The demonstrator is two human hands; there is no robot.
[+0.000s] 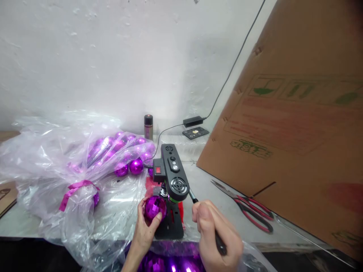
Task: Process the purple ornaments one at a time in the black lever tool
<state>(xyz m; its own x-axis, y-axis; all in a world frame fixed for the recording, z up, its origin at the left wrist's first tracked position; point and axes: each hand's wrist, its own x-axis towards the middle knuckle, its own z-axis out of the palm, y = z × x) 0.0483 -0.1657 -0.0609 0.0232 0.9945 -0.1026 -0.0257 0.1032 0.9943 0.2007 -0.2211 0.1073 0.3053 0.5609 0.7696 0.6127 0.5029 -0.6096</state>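
Purple mirror ball (154,207) sits in the left hand (146,228), right under the head of a small black machine (172,181). Part of the ball is hidden by the fingers that wrap around it, and the spot where the ball meets the machine is too small to make out. The left hand is closed on the ball, with the thumb on one side and the fingers under it. The right hand (217,234) is just beside the machine's stand, on the other side from the ball. It is closed in a fist around a thin black handle (204,219) that sticks out from the machine. The far end of the handle is hidden inside the fist. Both arms are cut off by the bottom edge.

More shiny purple balls (170,262) lie below the hands, and they are cut off too. A big clear plastic bag (70,170) lies to the left, with other purple balls (132,160) inside it, blurry through the plastic. A pink ribbon (75,189) ties part of the bag.

Everything rests on a pale table (207,185) against a white wall (113,56). Red scissors (249,209) lie to the right, well apart from the hands. A big brown cardboard sheet (297,124) leans there, and its print is hard to read. A small can (148,126), a black box with a cord (193,121) and a flat dark thing (195,132) sit at the back.
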